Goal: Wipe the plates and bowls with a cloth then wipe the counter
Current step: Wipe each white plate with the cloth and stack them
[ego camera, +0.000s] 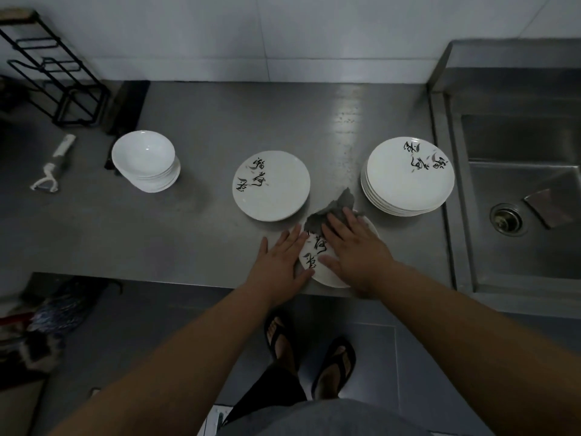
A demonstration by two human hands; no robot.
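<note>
Counter [204, 121] holds two single plates [271, 185] [316, 261], two stacks [407, 176] [144, 158]; flat left hand [279, 262] touches plate, right hand [355, 250] flattens cloth [342, 202].

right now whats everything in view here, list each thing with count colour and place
counter: one, grey steel, across the middle
front plate: one, white with black brush marks, at the counter's near edge
cloth: one, grey, on the front plate's far rim
single plate: one, white with black marks, mid-counter
plate stack: one stack, several, white with black marks, beside the sink
bowl stack: one stack, several, white, left of centre
peeler: one, white, far left
wire rack: one, black, back left
sink: one, steel, right
left hand: flat on the front plate's left rim
right hand: flat, pressing the cloth onto the plate
</note>
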